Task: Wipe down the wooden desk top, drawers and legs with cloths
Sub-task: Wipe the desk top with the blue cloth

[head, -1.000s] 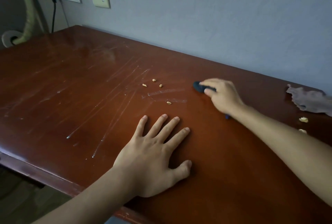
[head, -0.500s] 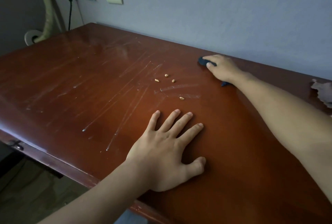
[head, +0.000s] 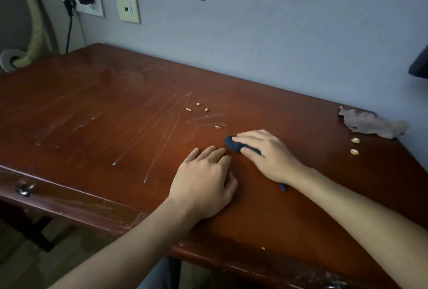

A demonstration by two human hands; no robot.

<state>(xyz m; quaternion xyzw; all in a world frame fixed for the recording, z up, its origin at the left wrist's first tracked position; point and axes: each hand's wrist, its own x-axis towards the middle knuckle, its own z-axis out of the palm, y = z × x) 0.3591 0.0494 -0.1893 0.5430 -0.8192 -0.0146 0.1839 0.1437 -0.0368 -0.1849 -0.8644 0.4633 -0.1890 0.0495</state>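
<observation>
The dark blue cloth (head: 234, 143) sits bunched up small under the right hand (head: 268, 156), about mid-worktop and a bit toward the front edge. The fingers (head: 249, 136) lie over the top of it and the thumb comes round the near side, so it looks clamped in a loose grip rather than just pressed flat. A little dark bit pokes out by the wrist, probably the tail of the same cloth, though I can't tell for sure.

The left hand (head: 206, 179) rests palm down just beside it, fingers close together and slightly bent, holding nothing. Seems to be bracing.

The worktop (head: 92, 114) has loads of pale streaks running diagonally on the left half, and a few crumbs (head: 196, 107) just past the cloth. Two bigger crumbs sit well off to the right, near a brownish rag (head: 372, 124) lying crumpled against the wall.

My take on doing this bit well: that cloth is wadded way too tight. Open it out so more fabric meets the wood, then go in long overlapping passes along the streaks instead of little scrubs. Sweep the crumbs toward one spot and lift them off with the cloth, otherwise they could just get dragged around and maybe scratch the finish. The drawer front with its handle (head: 24, 190) shows dusty smears too, so I'd say the top is only partly done and the drawers and legs are all to come.
</observation>
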